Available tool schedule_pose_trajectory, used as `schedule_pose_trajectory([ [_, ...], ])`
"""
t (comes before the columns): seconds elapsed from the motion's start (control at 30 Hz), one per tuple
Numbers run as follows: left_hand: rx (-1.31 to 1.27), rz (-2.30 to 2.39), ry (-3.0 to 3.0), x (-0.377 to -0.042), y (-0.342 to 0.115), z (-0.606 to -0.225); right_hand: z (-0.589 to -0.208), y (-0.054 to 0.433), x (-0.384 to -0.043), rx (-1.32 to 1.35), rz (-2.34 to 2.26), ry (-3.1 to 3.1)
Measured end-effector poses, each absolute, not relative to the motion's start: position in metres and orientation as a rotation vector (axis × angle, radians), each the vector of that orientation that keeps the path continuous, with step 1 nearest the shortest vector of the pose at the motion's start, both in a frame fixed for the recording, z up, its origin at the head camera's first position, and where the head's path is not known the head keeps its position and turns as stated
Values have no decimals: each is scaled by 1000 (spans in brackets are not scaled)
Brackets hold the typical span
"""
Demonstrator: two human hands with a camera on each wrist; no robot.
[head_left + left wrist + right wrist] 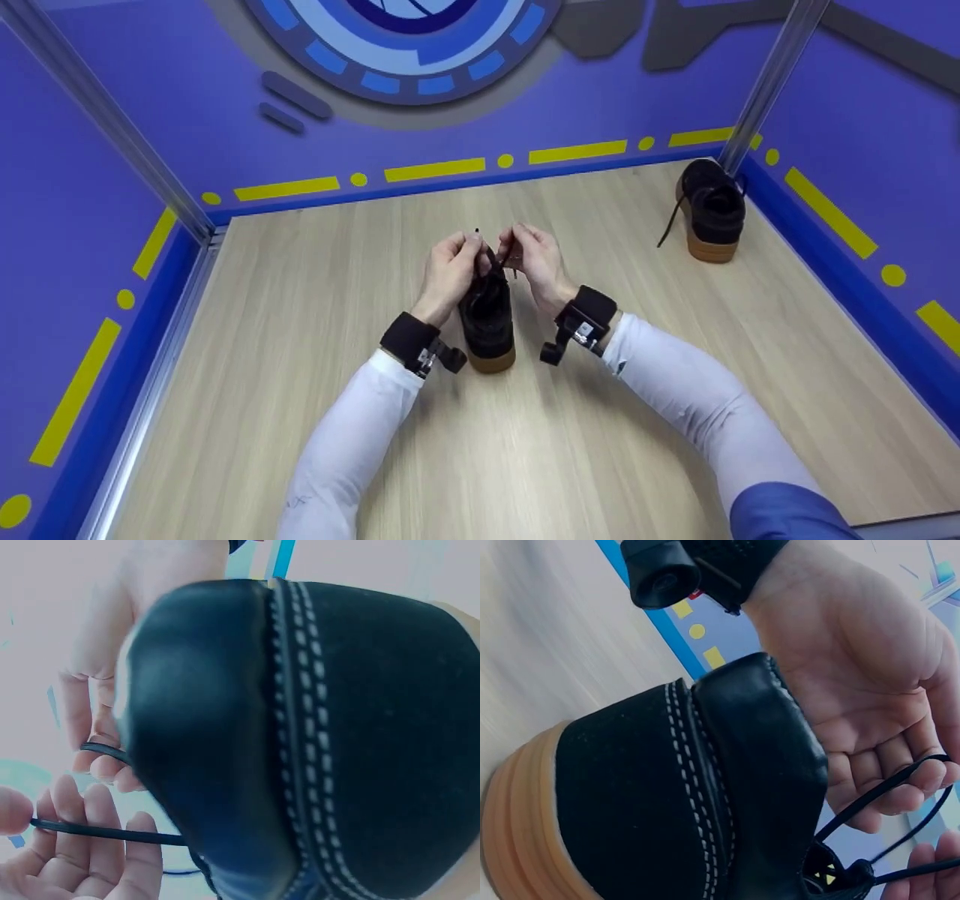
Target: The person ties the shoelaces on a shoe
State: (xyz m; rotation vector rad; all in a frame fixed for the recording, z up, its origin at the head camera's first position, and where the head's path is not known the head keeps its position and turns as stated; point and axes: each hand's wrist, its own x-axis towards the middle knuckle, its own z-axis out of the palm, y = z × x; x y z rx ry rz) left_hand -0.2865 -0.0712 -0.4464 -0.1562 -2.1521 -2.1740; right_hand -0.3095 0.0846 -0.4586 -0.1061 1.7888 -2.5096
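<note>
A black shoe [489, 326] with white stitching and a tan sole stands on the wooden table, heel toward me. My left hand [448, 271] is at the left of its laced front and pinches one black shoelace [112, 831] between thumb and finger. On the other side, my right hand [538, 262] pinches the other lace end, its fingers partly curled. Both laces run taut from the shoe's opening to the fingers. In the left wrist view the shoe's heel [375, 727] hides part of the right hand [105, 667]. The right wrist view shows the left hand [870, 682] beyond the heel.
A second black shoe [714, 214] with a tan sole stands at the table's back right corner, one lace trailing on its left. Blue and purple panels [420, 142] with yellow marks wall the wooden table [300, 300] at the back and both sides.
</note>
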Motion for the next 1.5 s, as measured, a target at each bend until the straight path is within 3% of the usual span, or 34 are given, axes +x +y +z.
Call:
schedule_pose_trajectory([
  [1.5,-482,-2011,-2063,-295,-79,-430,-424,81,-310,-599,-2331,2276],
])
